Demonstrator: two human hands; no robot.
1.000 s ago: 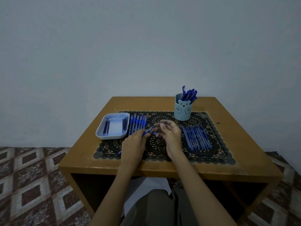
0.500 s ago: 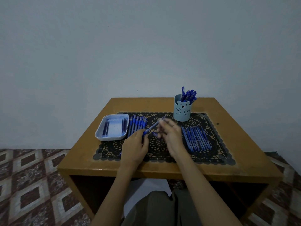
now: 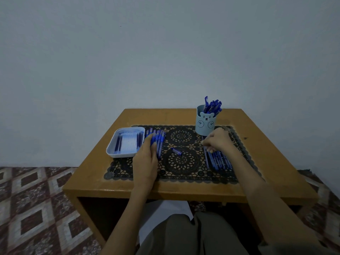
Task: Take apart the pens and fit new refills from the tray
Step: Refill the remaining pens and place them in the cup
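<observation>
Left hand [image 3: 146, 159]: reaches forward on the left of the mat, its fingers lying over the near row of pens; blue shows between the fingers, and I cannot tell whether it grips a pen or only touches them.
Right hand [image 3: 219, 140]: well apart from the left, over on the right of the mat, fingers curled down at the far end of the other row; whether they pinch a pen there I cannot tell.
Left row of pens [image 3: 160, 142]: blue pens laid side by side on the mat, just beside the tray's right wall, partly under the left fingers.
Right row of pens [image 3: 219, 160]: blue pens side by side, running toward the near edge from under the right hand.
Small blue piece [image 3: 176, 151]: lies alone on the mat between the two hands, touching neither; too small to tell what part it is.
Tray [image 3: 110, 150]: pale, rectangular, at the mat's far-left corner.
Refills [image 3: 117, 145]: thin dark sticks lying in the tray, some by its left wall and some by its right.
Cup [image 3: 205, 125]: light blue with a bear face, upright at the far edge of the mat, just beyond the right hand.
Pens in cup [image 3: 212, 105]: a blue bunch standing out of the top.
Mat [image 3: 181, 137]: black lace pattern.
Table [image 3: 165, 116]: brown wood, against a plain wall.
</observation>
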